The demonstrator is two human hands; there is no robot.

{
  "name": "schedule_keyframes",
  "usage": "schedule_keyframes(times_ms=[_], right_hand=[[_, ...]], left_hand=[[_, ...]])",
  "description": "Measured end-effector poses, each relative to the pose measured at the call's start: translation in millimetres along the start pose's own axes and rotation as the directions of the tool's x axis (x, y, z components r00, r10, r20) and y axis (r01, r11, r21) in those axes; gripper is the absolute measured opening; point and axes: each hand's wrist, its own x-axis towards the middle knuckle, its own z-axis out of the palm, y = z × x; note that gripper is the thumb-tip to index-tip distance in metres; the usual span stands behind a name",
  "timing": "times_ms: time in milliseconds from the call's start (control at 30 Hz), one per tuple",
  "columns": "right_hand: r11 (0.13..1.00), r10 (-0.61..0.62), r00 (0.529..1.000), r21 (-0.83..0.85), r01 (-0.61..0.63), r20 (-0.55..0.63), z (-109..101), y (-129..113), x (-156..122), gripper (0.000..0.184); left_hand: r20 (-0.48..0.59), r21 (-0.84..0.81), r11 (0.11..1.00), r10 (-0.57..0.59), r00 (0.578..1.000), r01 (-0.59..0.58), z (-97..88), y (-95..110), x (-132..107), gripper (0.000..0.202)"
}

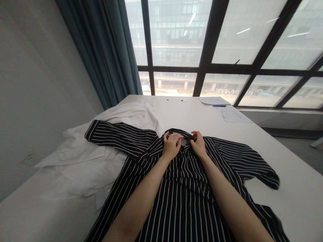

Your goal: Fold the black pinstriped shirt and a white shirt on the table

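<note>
Head view: white-striped black garment (185, 201), sleeves (123, 134) spread, front rumpled; left fingers (174, 137), right fingers (196, 134) pinching collar (174, 130).

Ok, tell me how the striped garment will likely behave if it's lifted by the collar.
The striped garment will probably hang floppy, as its cloth ripples in soft folds below the collar. The sleeve lying over the white cloth would likely sag, since it lies loose. Rolling seems unlikely, with the body spread out flat.
</note>
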Motion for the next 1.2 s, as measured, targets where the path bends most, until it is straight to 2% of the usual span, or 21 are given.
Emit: schedule_keyframes(times_ms=[67, 133, 200, 233, 367, 533, 600, 733, 900, 1067, 1200], right_hand=[[1.0, -0.028, 1.0, -0.011, 0.027, -0.005, -0.8, -0.5, -0.4, 0.042], [0.998, -0.051, 0.999, -0.027, 0.051, -0.007, -1.6, -1.9, -1.2, 0.044], [0.997, -0.064, 0.998, -0.053, 0.063, -0.013, -2.6, -3.3, -2.0, 0.045], [0.996, -0.066, 0.998, -0.068, 0.065, -0.016, -3.1, -3.8, -2.3, 0.045], [0.99, -0.066, 0.998, -0.126, 0.064, -0.01, -4.0, -5.2, -2.8, 0.043], [0.984, -0.069, 0.998, -0.166, 0.068, -0.001, -0.6, -6.6, -3.4, 0.034], [0.984, -0.081, 0.997, -0.159, 0.08, 0.0, 0.2, -6.3, -3.3, 0.033], [0.984, -0.115, 0.993, -0.137, 0.113, -0.006, -2.6, -4.0, -1.9, 0.033], [0.984, -0.098, 0.99, -0.161, 0.08, -0.103, -7.5, -3.0, -0.7, 0.044], [0.983, -0.099, 0.987, -0.169, 0.078, -0.123, -7.6, -6.6, -0.5, 0.035], [0.983, -0.098, 0.99, -0.165, 0.081, -0.098, -7.5, -7.4, 0.4, 0.017]], left_hand=[[-0.088, 0.032, 0.985, -0.164, 0.982, 0.167, 1.3, -7.3, 2.8, 0.034], [-0.13, 0.014, 0.939, -0.339, 0.932, 0.343, 4.0, -17.3, 5.6, 0.05], [-0.139, -0.02, 0.896, -0.442, 0.886, 0.444, 7.4, -26.9, 7.8, 0.061], [-0.142, -0.033, 0.887, -0.459, 0.877, 0.46, 8.8, -30.7, 8.6, 0.063], [-0.174, -0.079, 0.894, -0.448, 0.877, 0.441, 11.3, -37.2, 9.6, 0.052], [-0.232, -0.146, 0.927, -0.373, 0.899, 0.346, 7.3, -35.7, 9.4, 0.017], [-0.269, -0.17, 0.935, -0.348, 0.898, 0.311, 4.6, -34.6, 9.4, 0.008], [-0.365, -0.209, 0.943, -0.321, 0.874, 0.259, -2.0, -32.6, 9.6, 0.008], [-0.462, -0.256, 0.936, -0.337, 0.82, 0.24, -6.6, -34.2, 10.1, 0.007], [-0.429, -0.301, 0.928, -0.337, 0.838, 0.219, -3.5, -36.8, 10.8, 0.009], [-0.404, -0.342, 0.91, -0.365, 0.839, 0.232, -1.7, -37.2, 10.7, 0.006]])
